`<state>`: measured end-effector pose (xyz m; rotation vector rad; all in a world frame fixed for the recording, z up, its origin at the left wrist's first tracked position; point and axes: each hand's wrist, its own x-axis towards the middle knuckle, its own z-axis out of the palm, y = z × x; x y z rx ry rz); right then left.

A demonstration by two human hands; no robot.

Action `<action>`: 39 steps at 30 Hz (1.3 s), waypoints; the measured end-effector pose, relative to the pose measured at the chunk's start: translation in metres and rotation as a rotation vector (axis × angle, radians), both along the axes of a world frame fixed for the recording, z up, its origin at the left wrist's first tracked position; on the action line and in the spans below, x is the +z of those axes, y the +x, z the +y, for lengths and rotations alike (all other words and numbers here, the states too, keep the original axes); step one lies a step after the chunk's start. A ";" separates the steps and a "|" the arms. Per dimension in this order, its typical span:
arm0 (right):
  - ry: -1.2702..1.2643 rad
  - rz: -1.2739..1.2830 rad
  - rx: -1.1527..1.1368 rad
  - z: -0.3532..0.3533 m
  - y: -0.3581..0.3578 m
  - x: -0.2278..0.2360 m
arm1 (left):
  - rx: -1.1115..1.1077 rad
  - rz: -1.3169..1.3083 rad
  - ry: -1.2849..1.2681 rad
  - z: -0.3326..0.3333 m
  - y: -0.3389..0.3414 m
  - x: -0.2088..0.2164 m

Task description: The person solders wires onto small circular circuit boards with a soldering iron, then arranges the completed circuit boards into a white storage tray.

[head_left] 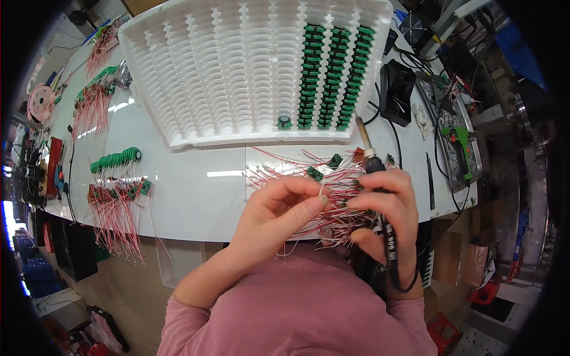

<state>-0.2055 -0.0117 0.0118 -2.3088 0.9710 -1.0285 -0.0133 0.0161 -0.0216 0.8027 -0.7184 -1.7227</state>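
My left hand pinches a thin white wire between thumb and forefinger, close to a small green circuit board. In my right hand is a soldering iron, its metal tip pointing up and away toward the tray's near right corner. Under and between both hands lies a heap of red and white wires with several small boards among them. Another green board rests just beyond the fingers. The right palm partly covers the heap.
A white foam tray spans the back; green coils fill its right columns, and one coil sits apart. Wired coils lie at left. At right stand a black holder with cables and a metal tray bearing a green tool.
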 end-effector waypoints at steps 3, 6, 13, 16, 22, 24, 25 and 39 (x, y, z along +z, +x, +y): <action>0.009 -0.034 -0.078 -0.003 0.008 0.004 | -0.019 -0.186 -0.114 0.004 -0.001 0.000; 0.076 -0.004 -0.027 -0.007 0.011 0.000 | -0.043 -0.348 -0.218 0.004 -0.006 -0.005; 0.106 -0.056 -0.037 -0.006 0.009 -0.005 | -0.043 -0.429 -0.200 0.004 -0.012 0.001; 0.111 -0.069 -0.050 -0.007 0.009 -0.006 | -0.020 -0.339 -0.148 0.004 -0.012 0.001; 0.099 -0.065 -0.042 -0.009 0.012 -0.006 | -0.054 -0.343 -0.164 0.004 -0.008 -0.003; 0.076 -0.051 -0.042 -0.009 0.014 -0.004 | -0.061 -0.364 -0.169 0.003 -0.007 -0.003; 0.077 -0.051 -0.043 -0.009 0.014 -0.005 | -0.068 -0.385 -0.175 0.003 -0.007 -0.002; 0.107 -0.096 -0.043 -0.008 0.015 -0.010 | -0.066 -0.248 -0.096 0.004 -0.005 -0.002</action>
